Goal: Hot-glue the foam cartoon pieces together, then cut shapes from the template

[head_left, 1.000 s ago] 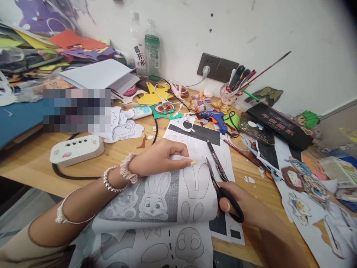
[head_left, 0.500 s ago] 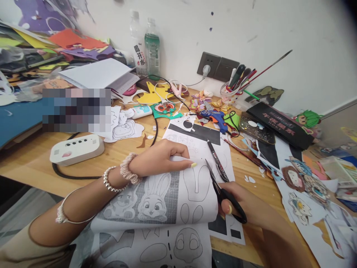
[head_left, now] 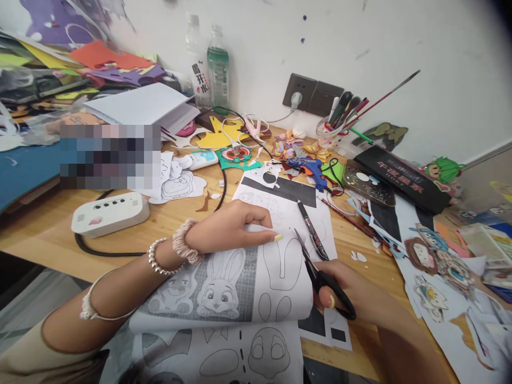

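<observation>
My left hand [head_left: 244,226] pinches the top of a printed paper sheet [head_left: 282,301], thumb on its front face. The sheet carries a grey rabbit picture and outlined shapes, and its lower part hangs past the table edge. In my right hand [head_left: 336,285] is a pair of black-handled scissors [head_left: 330,282], fingers through the loops. Their blades point up and left along the sheet's right edge, close to a long outlined shape. Whether the blades touch the paper, I cannot tell. Under the sheet lies another printed paper [head_left: 332,325] with a black pen [head_left: 312,229] on it.
A white power strip [head_left: 110,213] with a black cable sits at the left. Behind are a blue glue gun [head_left: 308,168], paper scraps, two bottles [head_left: 218,69] and a pen holder [head_left: 330,128]. A black box [head_left: 402,178] and cut-out figures [head_left: 430,298] lie to the right.
Almost nothing differs. The scissors and my right hand have shifted very slightly to the right; my left hand stays on the sheet.
</observation>
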`<state>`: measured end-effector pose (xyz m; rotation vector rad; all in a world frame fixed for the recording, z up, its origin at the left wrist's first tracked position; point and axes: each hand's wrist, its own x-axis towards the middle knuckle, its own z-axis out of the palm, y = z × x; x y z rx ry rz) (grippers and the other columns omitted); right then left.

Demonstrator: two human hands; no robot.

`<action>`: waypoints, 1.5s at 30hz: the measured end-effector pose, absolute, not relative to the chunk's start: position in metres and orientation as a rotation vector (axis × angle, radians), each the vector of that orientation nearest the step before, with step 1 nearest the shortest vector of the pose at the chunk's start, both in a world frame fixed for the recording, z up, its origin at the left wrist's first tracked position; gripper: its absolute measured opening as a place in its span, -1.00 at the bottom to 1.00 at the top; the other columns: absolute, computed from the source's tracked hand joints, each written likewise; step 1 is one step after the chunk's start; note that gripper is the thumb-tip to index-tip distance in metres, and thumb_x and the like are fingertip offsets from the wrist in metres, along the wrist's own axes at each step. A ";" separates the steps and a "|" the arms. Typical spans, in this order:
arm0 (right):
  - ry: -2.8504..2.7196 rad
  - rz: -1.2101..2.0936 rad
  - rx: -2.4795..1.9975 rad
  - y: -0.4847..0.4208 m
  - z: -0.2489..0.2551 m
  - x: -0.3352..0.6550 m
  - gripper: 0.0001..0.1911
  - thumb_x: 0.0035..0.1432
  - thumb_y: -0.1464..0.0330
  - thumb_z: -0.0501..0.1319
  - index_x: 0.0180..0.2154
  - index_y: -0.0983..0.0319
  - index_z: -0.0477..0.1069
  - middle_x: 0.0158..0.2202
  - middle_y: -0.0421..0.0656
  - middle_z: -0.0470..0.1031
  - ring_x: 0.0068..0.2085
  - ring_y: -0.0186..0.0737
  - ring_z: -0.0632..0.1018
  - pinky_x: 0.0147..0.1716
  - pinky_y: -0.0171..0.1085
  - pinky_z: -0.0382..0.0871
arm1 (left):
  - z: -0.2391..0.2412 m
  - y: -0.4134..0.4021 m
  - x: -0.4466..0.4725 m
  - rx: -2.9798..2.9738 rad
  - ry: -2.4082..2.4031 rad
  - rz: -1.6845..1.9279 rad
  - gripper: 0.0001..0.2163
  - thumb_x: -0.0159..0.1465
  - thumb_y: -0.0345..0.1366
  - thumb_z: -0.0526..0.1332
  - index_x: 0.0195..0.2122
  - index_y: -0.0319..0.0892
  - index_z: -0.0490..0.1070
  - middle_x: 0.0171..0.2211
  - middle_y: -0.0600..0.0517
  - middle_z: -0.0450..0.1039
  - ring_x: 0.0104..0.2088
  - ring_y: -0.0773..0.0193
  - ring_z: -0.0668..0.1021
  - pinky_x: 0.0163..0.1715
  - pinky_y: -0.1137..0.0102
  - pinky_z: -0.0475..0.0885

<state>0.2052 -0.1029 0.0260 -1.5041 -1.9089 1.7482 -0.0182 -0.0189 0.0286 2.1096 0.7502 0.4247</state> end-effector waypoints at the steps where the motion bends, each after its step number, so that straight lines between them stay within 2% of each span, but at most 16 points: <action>1: -1.910 1.744 -1.507 -0.103 0.026 0.205 -0.60 -0.01 0.06 0.09 -0.55 0.29 0.23 -0.59 -0.24 0.20 -0.52 -0.40 0.21 -0.58 -0.42 0.12 | 0.029 -0.019 -0.018 2.109 0.749 0.421 -0.81 0.15 -0.22 0.12 -0.51 -0.24 0.33 -0.58 0.17 0.30 -0.56 0.52 0.28 -0.54 0.60 0.15; 8: -1.917 1.740 -1.537 -0.103 0.024 0.205 -0.62 -0.02 0.09 0.13 -0.56 0.29 0.22 -0.60 -0.26 0.18 -0.54 -0.41 0.20 -0.60 -0.42 0.11 | 0.028 -0.019 -0.018 2.114 0.752 0.408 -0.80 0.15 -0.20 0.11 -0.50 -0.23 0.34 -0.57 0.16 0.33 -0.56 0.50 0.29 -0.53 0.59 0.16; 16: -1.976 1.689 -1.576 -0.102 0.031 0.214 -0.70 -0.02 0.15 0.14 -0.50 0.28 0.30 -0.55 -0.22 0.31 -0.50 -0.35 0.29 -0.55 -0.39 0.15 | 0.027 -0.017 -0.018 2.132 0.749 0.441 -0.79 0.16 -0.19 0.10 -0.46 -0.24 0.35 -0.53 0.13 0.34 -0.52 0.48 0.33 -0.50 0.59 0.20; 19: -2.049 1.695 -1.557 -0.103 0.036 0.229 -0.61 -0.06 0.05 0.14 -0.44 0.27 0.35 -0.51 -0.18 0.36 -0.47 -0.30 0.35 -0.49 -0.35 0.20 | 0.026 -0.015 -0.018 2.130 0.790 0.482 -0.75 0.17 -0.14 0.08 -0.45 -0.24 0.35 -0.54 0.12 0.32 -0.54 0.47 0.30 -0.55 0.58 0.17; 22: -2.093 1.715 -1.532 -0.103 0.040 0.245 -0.51 -0.12 -0.06 0.13 -0.48 0.27 0.36 -0.54 -0.18 0.34 -0.50 -0.30 0.33 -0.51 -0.34 0.18 | 0.025 -0.012 -0.020 2.135 0.829 0.507 -0.72 0.17 -0.10 0.07 -0.45 -0.25 0.35 -0.56 0.11 0.30 -0.55 0.47 0.28 -0.58 0.57 0.15; 24: -2.032 1.606 -1.550 -0.101 0.040 0.251 -0.52 -0.13 -0.06 0.15 -0.51 0.27 0.35 -0.59 -0.21 0.29 -0.52 -0.32 0.30 -0.54 -0.34 0.14 | 0.024 -0.011 -0.019 2.146 0.838 0.498 -0.71 0.17 -0.09 0.07 -0.45 -0.25 0.35 -0.56 0.11 0.30 -0.56 0.47 0.27 -0.59 0.57 0.14; 26: -1.872 1.331 -1.535 -0.096 0.038 0.249 -0.54 -0.13 -0.04 0.15 -0.51 0.25 0.32 -0.57 -0.21 0.28 -0.52 -0.33 0.28 -0.54 -0.34 0.11 | 0.024 -0.010 -0.018 2.173 0.817 0.479 -0.71 0.17 -0.10 0.06 -0.44 -0.25 0.36 -0.56 0.11 0.30 -0.55 0.47 0.28 -0.58 0.57 0.15; 28: -1.613 1.007 -1.674 -0.087 0.038 0.238 -0.64 -0.08 0.06 0.18 -0.50 0.23 0.29 -0.56 -0.24 0.25 -0.54 -0.36 0.24 -0.55 -0.35 0.08 | 0.025 -0.011 -0.015 2.215 0.768 0.457 -0.72 0.19 -0.13 0.05 -0.42 -0.25 0.37 -0.54 0.11 0.32 -0.54 0.47 0.30 -0.54 0.57 0.18; 29: -1.576 0.974 -1.654 -0.083 0.039 0.232 -0.68 -0.08 0.09 0.20 -0.45 0.23 0.31 -0.53 -0.24 0.27 -0.51 -0.36 0.26 -0.53 -0.35 0.09 | 0.027 -0.012 -0.013 2.245 0.739 0.445 -0.72 0.20 -0.14 0.04 -0.41 -0.25 0.38 -0.53 0.10 0.34 -0.52 0.46 0.32 -0.51 0.57 0.19; 32: -1.676 1.165 -1.584 -0.069 0.043 0.211 -0.66 -0.10 0.16 0.23 -0.29 0.24 0.36 -0.47 -0.23 0.31 -0.44 -0.34 0.31 -0.47 -0.35 0.13 | 0.033 -0.016 -0.007 2.365 0.666 0.394 -0.74 0.22 -0.19 0.01 -0.35 -0.25 0.40 -0.48 0.09 0.40 -0.50 0.46 0.37 -0.46 0.57 0.21; 36: -1.824 1.371 -1.494 -0.059 0.045 0.198 -0.75 -0.13 0.24 0.27 -0.41 0.27 0.37 -0.53 -0.29 0.26 -0.50 -0.42 0.25 -0.52 -0.39 0.06 | 0.046 -0.019 -0.004 2.525 0.678 0.338 -0.75 0.24 -0.21 0.00 -0.30 -0.22 0.41 -0.49 0.07 0.43 -0.51 0.43 0.40 -0.48 0.54 0.20; 39: -1.768 1.398 -1.416 -0.058 0.041 0.196 -0.76 -0.13 0.25 0.27 -0.45 0.30 0.37 -0.56 -0.31 0.23 -0.52 -0.44 0.22 -0.53 -0.40 0.04 | 0.055 -0.021 -0.008 2.602 0.791 0.333 -0.74 0.23 -0.18 0.00 -0.29 -0.20 0.41 -0.50 0.05 0.43 -0.50 0.38 0.41 -0.47 0.50 0.22; 41: -1.683 1.341 -1.393 -0.060 0.037 0.197 -0.73 -0.13 0.25 0.27 -0.42 0.31 0.38 -0.52 -0.28 0.27 -0.49 -0.43 0.25 -0.50 -0.39 0.08 | 0.062 -0.025 -0.015 2.649 0.916 0.458 -0.74 0.23 -0.19 0.01 -0.24 -0.22 0.39 -0.37 -0.01 0.44 -0.39 0.30 0.43 -0.36 0.43 0.27; 43: -1.589 1.253 -1.382 -0.061 0.032 0.199 -0.72 -0.13 0.24 0.28 -0.41 0.32 0.38 -0.50 -0.26 0.30 -0.47 -0.41 0.27 -0.47 -0.37 0.11 | 0.069 -0.034 -0.023 2.672 1.021 0.696 -0.74 0.21 -0.22 0.04 -0.16 -0.25 0.34 -0.15 -0.10 0.36 -0.20 0.20 0.41 -0.17 0.33 0.25; 45: -1.495 1.160 -1.375 -0.062 0.028 0.201 -0.72 -0.14 0.23 0.28 -0.42 0.31 0.38 -0.51 -0.26 0.30 -0.47 -0.40 0.28 -0.46 -0.37 0.12 | 0.074 -0.049 -0.030 2.590 1.042 0.867 -0.75 0.20 -0.25 0.05 -0.13 -0.24 0.32 -0.08 -0.11 0.31 -0.10 0.17 0.36 -0.08 0.29 0.21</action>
